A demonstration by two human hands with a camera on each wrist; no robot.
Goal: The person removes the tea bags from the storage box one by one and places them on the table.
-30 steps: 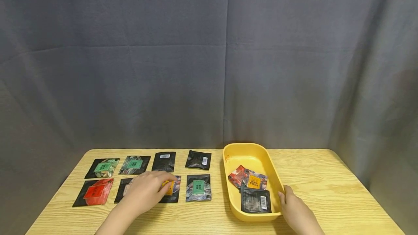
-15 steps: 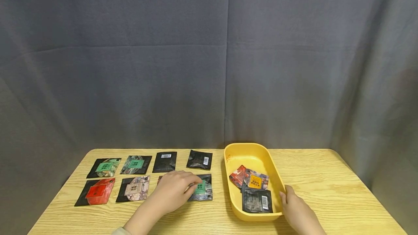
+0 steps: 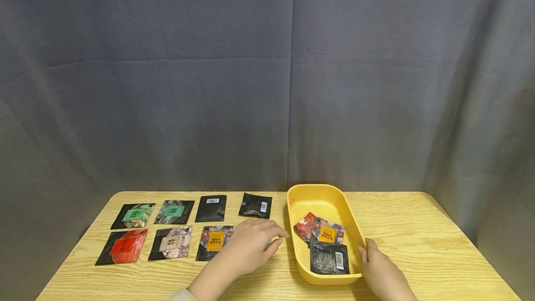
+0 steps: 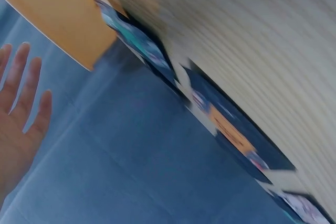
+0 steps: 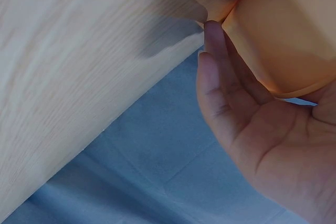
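My left hand (image 3: 252,247) hovers over the front row of flat sachets, fingers extended and holding nothing. In the left wrist view, the fingers of that hand (image 4: 23,93) are spread apart. Beneath it lies the green-labelled sachet (image 4: 137,40), mostly covered by the hand in the head view. Just left of the hand is a sachet with an orange label (image 3: 215,241). My right hand (image 3: 383,273) grips the right side of a yellow plastic bin (image 3: 318,279), thumb over its rim and fingers along the outer wall. Inside are a red sachet (image 3: 303,226), an orange-labelled sachet (image 3: 328,232) and a black barcoded one (image 3: 328,259).
Farther left in the front row lie a red sachet (image 3: 123,246) and a pink-patterned one (image 3: 170,243). Behind them are two green-labelled sachets (image 3: 173,212) and two black barcoded ones (image 3: 211,208). A grey curtain (image 3: 267,106) hangs behind the wooden table (image 3: 430,245).
My left hand has moved right along the front row, uncovering the pink-patterned and orange-labelled sachets and passing over the green-labelled one. The right hand and bin stay in place.
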